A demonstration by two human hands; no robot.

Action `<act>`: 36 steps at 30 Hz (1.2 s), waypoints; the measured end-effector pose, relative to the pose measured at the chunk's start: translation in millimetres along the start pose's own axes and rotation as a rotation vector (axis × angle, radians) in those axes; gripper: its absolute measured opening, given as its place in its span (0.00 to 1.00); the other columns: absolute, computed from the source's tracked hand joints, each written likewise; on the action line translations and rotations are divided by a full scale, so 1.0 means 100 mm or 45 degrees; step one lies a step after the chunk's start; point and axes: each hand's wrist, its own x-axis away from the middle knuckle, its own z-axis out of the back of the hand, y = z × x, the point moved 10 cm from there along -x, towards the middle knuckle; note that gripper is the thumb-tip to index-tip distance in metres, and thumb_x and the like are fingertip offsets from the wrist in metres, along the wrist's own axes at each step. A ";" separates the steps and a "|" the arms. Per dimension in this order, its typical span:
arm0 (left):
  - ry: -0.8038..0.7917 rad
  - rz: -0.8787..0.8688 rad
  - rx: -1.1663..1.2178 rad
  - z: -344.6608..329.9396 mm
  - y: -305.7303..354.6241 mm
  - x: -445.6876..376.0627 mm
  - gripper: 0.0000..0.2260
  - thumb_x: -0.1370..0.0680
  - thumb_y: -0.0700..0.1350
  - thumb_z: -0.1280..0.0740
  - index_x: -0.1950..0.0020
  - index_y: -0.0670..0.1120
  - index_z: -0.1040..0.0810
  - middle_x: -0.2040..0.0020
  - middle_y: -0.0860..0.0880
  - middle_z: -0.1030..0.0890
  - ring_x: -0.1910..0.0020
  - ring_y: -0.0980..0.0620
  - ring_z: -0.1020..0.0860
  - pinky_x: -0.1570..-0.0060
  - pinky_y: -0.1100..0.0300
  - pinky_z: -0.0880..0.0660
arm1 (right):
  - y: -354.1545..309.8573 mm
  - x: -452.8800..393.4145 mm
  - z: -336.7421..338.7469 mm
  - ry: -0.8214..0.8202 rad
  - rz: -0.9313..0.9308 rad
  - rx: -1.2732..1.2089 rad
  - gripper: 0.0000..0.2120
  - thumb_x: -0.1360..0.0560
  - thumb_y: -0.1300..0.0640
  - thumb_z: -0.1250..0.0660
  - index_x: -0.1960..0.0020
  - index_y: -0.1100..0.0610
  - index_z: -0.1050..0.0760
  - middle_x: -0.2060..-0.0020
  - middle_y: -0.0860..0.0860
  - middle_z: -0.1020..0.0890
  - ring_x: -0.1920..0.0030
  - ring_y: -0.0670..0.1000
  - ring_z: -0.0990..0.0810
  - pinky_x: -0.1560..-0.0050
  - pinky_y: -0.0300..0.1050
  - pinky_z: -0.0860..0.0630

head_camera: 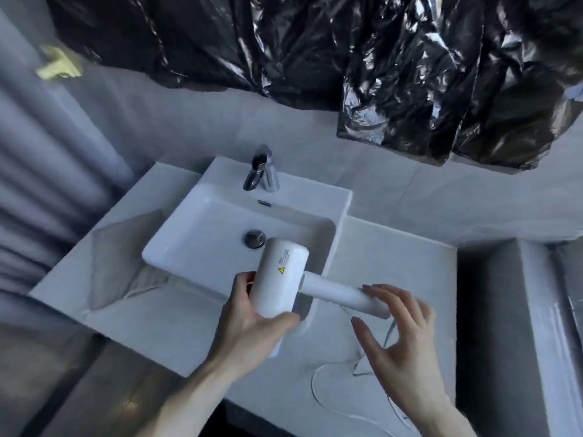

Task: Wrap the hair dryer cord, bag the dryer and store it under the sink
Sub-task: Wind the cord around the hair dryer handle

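Observation:
A white hair dryer (282, 274) is held over the front right corner of the sink (202, 225). My left hand (252, 326) grips its barrel from below. Its handle (340, 293) points right. My right hand (400, 339) hovers at the end of the handle with fingers spread, fingertips near or touching it. The white cord (318, 392) trails from the handle end and lies in a loose loop on the counter (394, 263) below my right hand. A grey cloth bag (126, 260) lies flat on the counter left of the sink.
A chrome faucet (262, 171) stands at the back of the sink, with a round drain (254, 239) in the basin. Black plastic sheeting (347, 52) hangs over the wall above. A white ledge (536, 310) rises right of the counter.

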 end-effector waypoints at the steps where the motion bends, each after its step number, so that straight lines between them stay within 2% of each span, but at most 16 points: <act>1: 0.011 0.004 0.023 0.22 -0.08 0.03 0.28 0.37 0.49 0.22 0.42 0.61 0.29 0.50 0.58 0.18 0.54 0.60 0.17 0.59 0.56 0.21 | -0.16 0.02 -0.16 -0.028 0.026 -0.001 0.22 0.28 0.57 0.19 0.36 0.47 0.19 0.40 0.40 0.19 0.39 0.47 0.29 0.36 0.32 0.36; 4: 0.028 0.027 0.064 0.88 -0.38 0.02 0.27 0.37 0.48 0.22 0.41 0.60 0.27 0.51 0.58 0.16 0.57 0.62 0.17 0.60 0.57 0.21 | -0.68 0.06 -0.61 -0.028 0.126 0.019 0.17 0.26 0.54 0.21 0.39 0.49 0.18 0.46 0.40 0.18 0.42 0.51 0.27 0.39 0.42 0.31; 6: 0.000 0.040 0.067 1.33 -0.60 -0.03 0.26 0.36 0.47 0.21 0.42 0.59 0.24 0.51 0.55 0.15 0.57 0.60 0.16 0.57 0.54 0.18 | -1.02 0.09 -0.95 -0.060 0.145 0.001 0.14 0.25 0.51 0.21 0.40 0.49 0.17 0.51 0.38 0.18 0.43 0.49 0.25 0.41 0.37 0.30; 8: -0.074 0.065 0.050 1.78 -0.82 -0.11 0.25 0.37 0.50 0.21 0.42 0.59 0.23 0.51 0.57 0.14 0.54 0.59 0.15 0.52 0.53 0.18 | -1.31 0.16 -1.35 -0.168 0.088 -0.090 0.14 0.27 0.53 0.20 0.43 0.47 0.17 0.53 0.36 0.17 0.48 0.41 0.21 0.49 0.30 0.29; 10: -0.187 0.115 0.071 2.23 -1.02 -0.23 0.28 0.40 0.53 0.21 0.41 0.59 0.21 0.49 0.56 0.13 0.50 0.55 0.14 0.47 0.50 0.18 | -1.59 0.26 -1.77 -0.284 0.009 -0.183 0.14 0.28 0.54 0.19 0.45 0.43 0.17 0.56 0.39 0.15 0.57 0.43 0.18 0.60 0.30 0.28; 12: -0.292 0.179 0.126 2.64 -1.21 -0.32 0.32 0.41 0.54 0.20 0.38 0.56 0.20 0.46 0.52 0.11 0.47 0.51 0.13 0.45 0.49 0.18 | -1.84 0.37 -2.17 -0.374 -0.050 -0.229 0.13 0.27 0.54 0.20 0.48 0.41 0.18 0.57 0.40 0.16 0.64 0.48 0.20 0.65 0.32 0.30; 15: -0.406 0.283 0.213 3.10 -1.45 -0.36 0.25 0.36 0.49 0.20 0.39 0.52 0.17 0.46 0.45 0.11 0.48 0.46 0.12 0.51 0.51 0.18 | -2.18 0.50 -2.60 -0.489 -0.102 -0.260 0.12 0.27 0.52 0.20 0.48 0.41 0.18 0.56 0.37 0.15 0.62 0.45 0.20 0.64 0.32 0.30; 18: -0.360 0.283 0.253 3.44 -1.63 -0.36 0.23 0.36 0.47 0.20 0.42 0.46 0.16 0.52 0.40 0.13 0.52 0.40 0.14 0.54 0.48 0.20 | -2.44 0.61 -2.93 -0.591 -0.160 -0.398 0.11 0.26 0.54 0.20 0.47 0.45 0.17 0.54 0.40 0.13 0.61 0.42 0.19 0.61 0.31 0.29; 21: -0.286 0.258 0.289 3.70 -1.76 -0.32 0.22 0.39 0.48 0.19 0.46 0.46 0.14 0.52 0.35 0.14 0.52 0.38 0.14 0.56 0.47 0.20 | -2.46 0.73 -3.17 -0.624 -0.275 -0.601 0.07 0.23 0.55 0.23 0.45 0.49 0.16 0.60 0.41 0.17 0.66 0.44 0.29 0.64 0.37 0.32; 24: -0.202 0.249 0.323 3.92 -1.84 -0.28 0.31 0.43 0.51 0.20 0.43 0.40 0.17 0.53 0.33 0.15 0.56 0.41 0.16 0.59 0.49 0.21 | -2.37 0.83 -3.27 -0.592 -0.364 -0.744 0.01 0.19 0.55 0.27 0.49 0.52 0.18 0.62 0.48 0.20 0.66 0.43 0.29 0.64 0.32 0.33; 27: -0.120 0.235 0.372 4.09 -1.88 -0.24 0.33 0.43 0.52 0.21 0.42 0.38 0.17 0.55 0.37 0.14 0.58 0.41 0.17 0.60 0.52 0.21 | -2.10 1.00 -3.33 -0.575 -0.504 -0.700 0.09 0.17 0.55 0.29 0.54 0.57 0.18 0.58 0.57 0.16 0.70 0.37 0.26 0.64 0.28 0.31; 29: -0.070 0.202 0.394 4.19 -1.88 -0.22 0.31 0.44 0.52 0.21 0.44 0.40 0.16 0.55 0.39 0.14 0.59 0.41 0.17 0.60 0.52 0.20 | -1.90 1.21 -3.39 -0.610 -0.593 -0.608 0.15 0.17 0.51 0.30 0.57 0.60 0.18 0.57 0.54 0.13 0.70 0.36 0.24 0.61 0.35 0.31; 31: -0.051 0.175 0.400 4.21 -1.88 -0.21 0.29 0.43 0.52 0.21 0.45 0.41 0.16 0.54 0.38 0.14 0.59 0.41 0.17 0.60 0.50 0.20 | -1.76 1.46 -3.48 -0.649 -0.651 -0.558 0.21 0.17 0.48 0.32 0.60 0.62 0.20 0.57 0.51 0.12 0.63 0.36 0.20 0.55 0.39 0.30; 32: -0.052 0.167 0.398 4.20 -1.89 -0.21 0.27 0.42 0.51 0.20 0.45 0.42 0.16 0.53 0.38 0.14 0.58 0.41 0.17 0.59 0.49 0.21 | -1.71 1.58 -3.52 -0.665 -0.670 -0.536 0.22 0.17 0.45 0.32 0.61 0.62 0.21 0.60 0.51 0.13 0.61 0.40 0.20 0.54 0.41 0.30; 34: -0.070 0.157 0.405 4.12 -1.91 -0.22 0.26 0.40 0.50 0.20 0.45 0.43 0.16 0.53 0.40 0.14 0.56 0.41 0.16 0.58 0.48 0.21 | -1.58 1.80 -3.63 -0.724 -0.675 -0.428 0.27 0.20 0.38 0.33 0.60 0.62 0.24 0.68 0.49 0.23 0.64 0.43 0.27 0.58 0.46 0.33; 36: -0.097 0.154 0.425 4.06 -1.93 -0.23 0.28 0.42 0.51 0.21 0.44 0.43 0.16 0.54 0.41 0.14 0.57 0.42 0.16 0.59 0.48 0.21 | -1.37 2.02 -3.72 -0.765 -0.684 -0.161 0.28 0.23 0.34 0.34 0.61 0.61 0.26 0.71 0.46 0.27 0.68 0.44 0.30 0.62 0.46 0.34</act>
